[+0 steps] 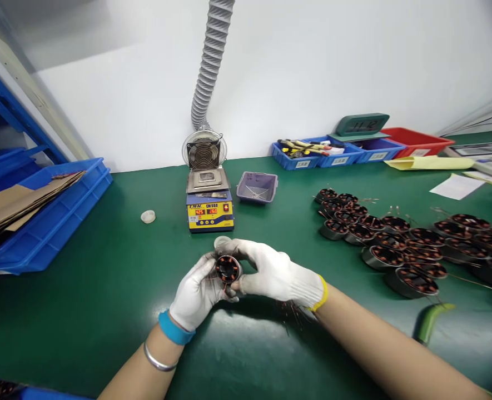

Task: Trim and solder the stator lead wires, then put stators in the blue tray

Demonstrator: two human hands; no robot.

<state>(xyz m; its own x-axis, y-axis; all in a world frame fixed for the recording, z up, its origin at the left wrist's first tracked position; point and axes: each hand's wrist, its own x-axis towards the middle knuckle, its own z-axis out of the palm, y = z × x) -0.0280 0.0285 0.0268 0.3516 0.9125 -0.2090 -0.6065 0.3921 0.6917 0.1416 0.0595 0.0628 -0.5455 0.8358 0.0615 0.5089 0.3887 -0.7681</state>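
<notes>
You have one coil (228, 268) up off the surface (104, 289), near the middle, just in front of the solder pot (209, 208). Your left hand (195, 294) cups it from below and the left, and your right hand (277, 275) closes over it from the right. The fingers of both gloved hands are curled narrow round its rim, with its open face and copper windings turned toward you. Thin wire ends (291, 314) trail under your right wrist. The coil is not over the pot, whose display is lit, so by the look of it this piece is only being turned or checked in the hands. To the right lies a large batch of like coils (396, 244), packed side by side, several with leads sticking out. You cannot tell from here which of them are finished, and none is set apart as a separate lot. A grey tray (257, 187) with a few wire bits sits just right of the pot. One white cap (148, 216) lies left of the pot, and another (222, 241) lies just beyond your fingers. The blue crate (62, 222) at the left holds only cardboard (20, 203). As far as it shows, one coil is in work, and the state of the others cannot be read.
</notes>
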